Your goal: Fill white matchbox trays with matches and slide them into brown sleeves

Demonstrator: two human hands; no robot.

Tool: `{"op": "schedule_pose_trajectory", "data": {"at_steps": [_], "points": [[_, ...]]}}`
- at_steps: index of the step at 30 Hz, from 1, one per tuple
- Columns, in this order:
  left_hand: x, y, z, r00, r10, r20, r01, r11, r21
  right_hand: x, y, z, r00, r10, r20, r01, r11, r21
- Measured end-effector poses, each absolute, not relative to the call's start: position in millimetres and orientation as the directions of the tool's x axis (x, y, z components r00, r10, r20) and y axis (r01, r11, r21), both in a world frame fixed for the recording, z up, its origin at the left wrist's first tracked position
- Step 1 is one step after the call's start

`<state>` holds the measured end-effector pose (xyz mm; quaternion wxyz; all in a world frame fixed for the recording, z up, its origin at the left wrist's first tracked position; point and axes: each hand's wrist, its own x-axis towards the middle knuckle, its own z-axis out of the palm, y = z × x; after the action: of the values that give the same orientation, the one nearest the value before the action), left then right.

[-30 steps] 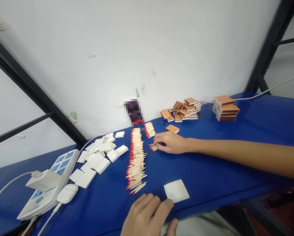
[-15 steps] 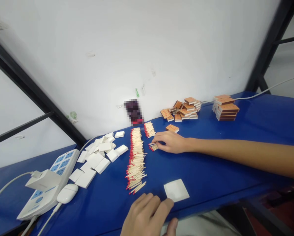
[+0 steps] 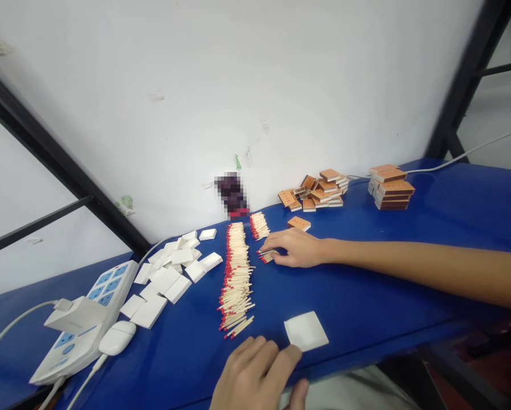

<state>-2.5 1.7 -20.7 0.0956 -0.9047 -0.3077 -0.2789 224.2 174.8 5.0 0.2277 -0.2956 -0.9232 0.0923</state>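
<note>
My right hand (image 3: 300,247) lies on the blue table with thumb and fingers closed around a small bunch of matches (image 3: 267,256). Their red heads point left. Just beyond it is a short row of matches (image 3: 260,226), and to its left runs a long, dense row of matches (image 3: 237,270). Near the front edge rests my left hand (image 3: 257,370), fingers loosely bent and thumb apart, holding nothing that I can see. Its index fingertip is at the near corner of a white matchbox tray (image 3: 307,331). A single orange matchbox (image 3: 299,222) sits behind my right hand.
White matchbox trays (image 3: 165,279) are heaped at left, beside a power strip (image 3: 119,270) with a plugged-in charger (image 3: 78,316) and a white earphone case (image 3: 117,338). Orange matchboxes lie piled (image 3: 321,193) and stacked (image 3: 391,188) near the wall. Black metal bars frame both sides.
Hardly anything differs. Both hands stay in place, and my right hand still has its fingers on the small bunch of matches. The view has shifted very slightly.
</note>
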Motion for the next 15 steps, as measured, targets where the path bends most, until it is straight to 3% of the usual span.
{"op": "schedule_pose_trajectory", "data": {"at_steps": [15], "points": [[-6.2, 3.1, -24.6, 0.677, 0.493, 0.547, 0.596, -0.803, -0.014, 224.8, 180.3, -0.3, -0.743, 0.533, 0.404, 0.399, 0.838, -0.372]]}}
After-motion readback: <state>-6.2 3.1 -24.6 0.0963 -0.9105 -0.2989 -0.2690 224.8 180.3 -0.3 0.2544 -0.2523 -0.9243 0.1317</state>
